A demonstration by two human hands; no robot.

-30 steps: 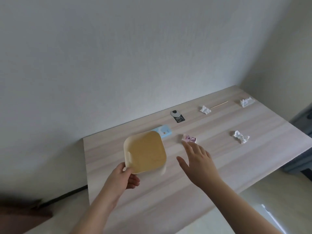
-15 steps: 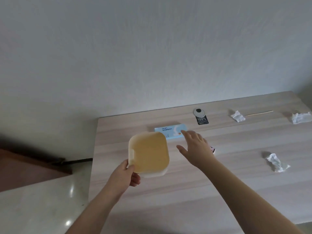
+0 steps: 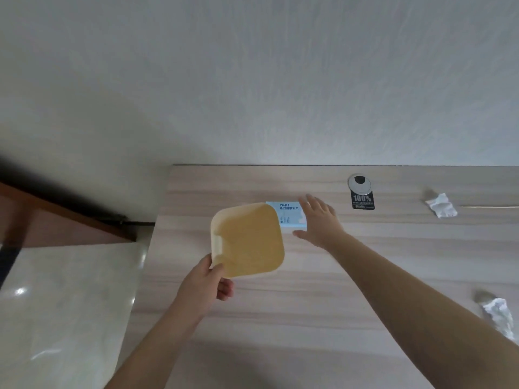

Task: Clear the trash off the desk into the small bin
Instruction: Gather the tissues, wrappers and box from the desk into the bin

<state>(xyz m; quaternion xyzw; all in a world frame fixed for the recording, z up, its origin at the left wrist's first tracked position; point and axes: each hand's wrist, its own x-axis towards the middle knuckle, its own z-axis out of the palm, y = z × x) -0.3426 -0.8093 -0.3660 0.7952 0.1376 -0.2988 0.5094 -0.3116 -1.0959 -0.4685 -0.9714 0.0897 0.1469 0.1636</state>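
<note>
A person's left hand [image 3: 206, 279] gripped the rim of a small cream bin [image 3: 247, 239], held tilted above the pale wooden desk [image 3: 280, 318]. The right hand [image 3: 320, 220] lay spread, fingers open, on a light-blue packet [image 3: 289, 217], which the bin partly hid; whether it had hold of it could not be told. Two crumpled papers [image 3: 441, 205] [image 3: 500, 315] lay to the right, the nearer one cut off by the frame edge.

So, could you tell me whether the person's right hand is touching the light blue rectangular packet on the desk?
Touching, it appears: in the head view the right hand lies flat over the light blue packet, fingers covering its right end with no visible gap.
</note>
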